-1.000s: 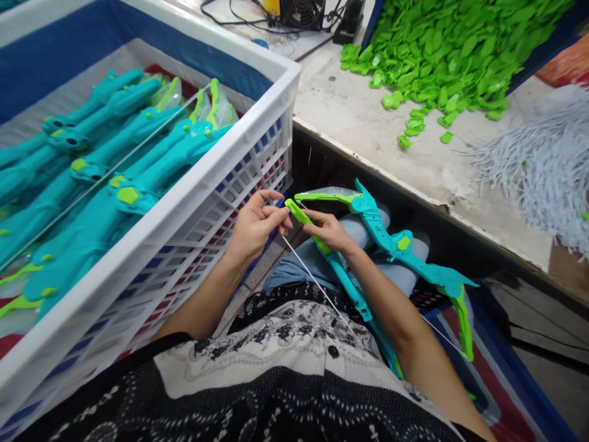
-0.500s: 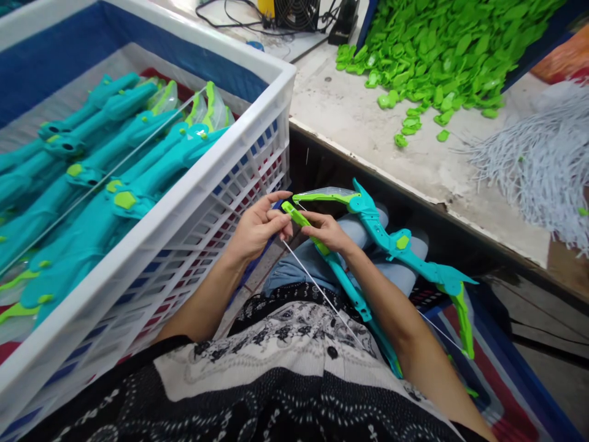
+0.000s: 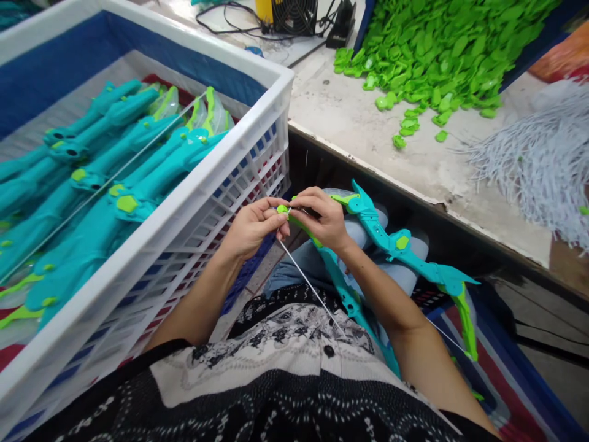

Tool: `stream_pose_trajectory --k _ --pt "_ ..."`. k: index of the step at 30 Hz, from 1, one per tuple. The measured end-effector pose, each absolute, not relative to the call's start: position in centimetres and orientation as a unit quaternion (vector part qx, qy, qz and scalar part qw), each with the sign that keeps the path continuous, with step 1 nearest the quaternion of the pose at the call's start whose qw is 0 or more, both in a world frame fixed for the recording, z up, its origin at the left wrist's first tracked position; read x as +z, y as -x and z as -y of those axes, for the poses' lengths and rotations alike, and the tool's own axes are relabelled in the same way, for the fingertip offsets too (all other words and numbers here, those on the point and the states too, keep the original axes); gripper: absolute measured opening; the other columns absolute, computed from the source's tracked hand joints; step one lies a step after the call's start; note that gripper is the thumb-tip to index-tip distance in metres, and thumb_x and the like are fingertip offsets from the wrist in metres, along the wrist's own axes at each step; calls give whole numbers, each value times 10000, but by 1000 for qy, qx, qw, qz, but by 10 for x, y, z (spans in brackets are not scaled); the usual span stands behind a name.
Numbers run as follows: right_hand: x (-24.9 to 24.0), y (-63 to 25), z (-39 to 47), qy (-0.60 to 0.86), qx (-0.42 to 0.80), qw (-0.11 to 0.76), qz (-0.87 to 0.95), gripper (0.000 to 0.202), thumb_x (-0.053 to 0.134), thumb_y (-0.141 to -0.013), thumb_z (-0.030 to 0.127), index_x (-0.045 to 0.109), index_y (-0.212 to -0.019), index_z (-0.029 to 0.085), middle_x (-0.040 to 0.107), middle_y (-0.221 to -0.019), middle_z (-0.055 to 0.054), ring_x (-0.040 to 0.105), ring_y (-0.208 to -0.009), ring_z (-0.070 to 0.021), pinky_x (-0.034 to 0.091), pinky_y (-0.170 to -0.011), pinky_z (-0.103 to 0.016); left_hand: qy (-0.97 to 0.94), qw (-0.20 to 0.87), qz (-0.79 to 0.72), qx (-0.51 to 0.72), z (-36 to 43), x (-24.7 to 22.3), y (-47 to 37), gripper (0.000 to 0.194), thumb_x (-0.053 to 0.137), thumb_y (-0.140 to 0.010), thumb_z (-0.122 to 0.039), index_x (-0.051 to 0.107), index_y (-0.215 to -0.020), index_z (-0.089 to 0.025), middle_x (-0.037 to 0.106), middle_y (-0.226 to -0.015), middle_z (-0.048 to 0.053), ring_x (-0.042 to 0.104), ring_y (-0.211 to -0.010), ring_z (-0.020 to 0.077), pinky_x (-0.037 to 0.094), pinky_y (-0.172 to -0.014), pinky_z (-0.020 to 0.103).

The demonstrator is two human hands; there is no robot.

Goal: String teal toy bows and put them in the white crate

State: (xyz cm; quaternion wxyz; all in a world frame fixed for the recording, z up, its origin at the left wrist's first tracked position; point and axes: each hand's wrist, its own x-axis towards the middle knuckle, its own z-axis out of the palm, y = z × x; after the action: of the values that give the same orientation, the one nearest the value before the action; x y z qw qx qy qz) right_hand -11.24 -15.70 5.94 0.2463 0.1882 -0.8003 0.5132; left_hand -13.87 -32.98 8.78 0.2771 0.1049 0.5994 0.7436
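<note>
Over my lap, my left hand point(image 3: 254, 228) pinches the green tip point(image 3: 282, 210) of a teal toy bow point(image 3: 338, 276) and its white string point(image 3: 306, 279). My right hand point(image 3: 322, 220) is closed at the same tip, fingertips touching the string end there; its fingers partly cover the green limb. The bow runs down under my right forearm. Beyond it, a second teal bow point(image 3: 368, 218) with green limbs lies across my knees, its left end behind my right hand.
At the left, a white crate point(image 3: 230, 162) holds several teal bows point(image 3: 151, 132). Across the worktable point(image 3: 322, 101) are a heap of green parts point(image 3: 442, 55), a bundle of white strings point(image 3: 538, 153) and a small fan point(image 3: 294, 15). A blue bin point(image 3: 529, 368) stands at the lower right.
My right hand has moved up along the green limb to its tip, beside my left fingers. The held bow has turned a little. The second bow has barely moved.
</note>
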Motion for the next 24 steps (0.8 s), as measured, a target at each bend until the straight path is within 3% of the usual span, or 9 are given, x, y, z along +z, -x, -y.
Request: stream_pose_trajectory --k 8,11,14,18,22,24 --pt "71 104 158 -229 473 226 820 198 511 -912 319 606 -813 176 609 -878 -62 565 -871 -158 472 -785 -322 -137 253 -680 675 332 98 140 363 782 -669 -343 644 -939 -144 626 -627 21 571 -528 135 460 -517 233" --pt "68 109 149 -191 472 209 835 219 491 -916 336 592 -802 178 596 -857 -54 555 -849 -161 464 -786 -331 -180 143 -775 589 335 105 134 234 796 -627 -271 666 -790 -164 653 -828 52 606 -754 169 486 -661 247" --pt "59 127 124 -53 485 261 833 271 442 -931 384 587 -833 177 560 -811 -36 541 -781 -148 466 -736 -316 -224 100 -783 571 333 105 123 93 683 -740 -249 662 -806 -186 660 -952 62 593 -925 202 471 -838 307" --pt "65 129 107 62 491 374 785 351 317 -967 425 578 -947 191 516 -804 -23 538 -749 -132 473 -686 -286 -292 175 -769 542 324 95 112 160 614 -802 -277 713 -903 -202 680 -922 69 581 -954 225 419 -927 366" --pt "82 89 148 -77 467 369 800 152 483 -926 310 587 -888 206 562 -870 -38 550 -890 -165 465 -825 -345 -183 281 -686 646 316 87 115 360 599 -807 -504 728 -819 -168 687 -850 73 600 -925 228 438 -897 351" --pt "79 70 172 -137 444 351 813 73 535 -896 238 595 -870 206 580 -879 -46 537 -917 -174 456 -848 -360 -78 317 -619 715 316 88 117 375 668 -746 -524 717 -787 -154 682 -788 59 615 -824 197 470 -810 317"
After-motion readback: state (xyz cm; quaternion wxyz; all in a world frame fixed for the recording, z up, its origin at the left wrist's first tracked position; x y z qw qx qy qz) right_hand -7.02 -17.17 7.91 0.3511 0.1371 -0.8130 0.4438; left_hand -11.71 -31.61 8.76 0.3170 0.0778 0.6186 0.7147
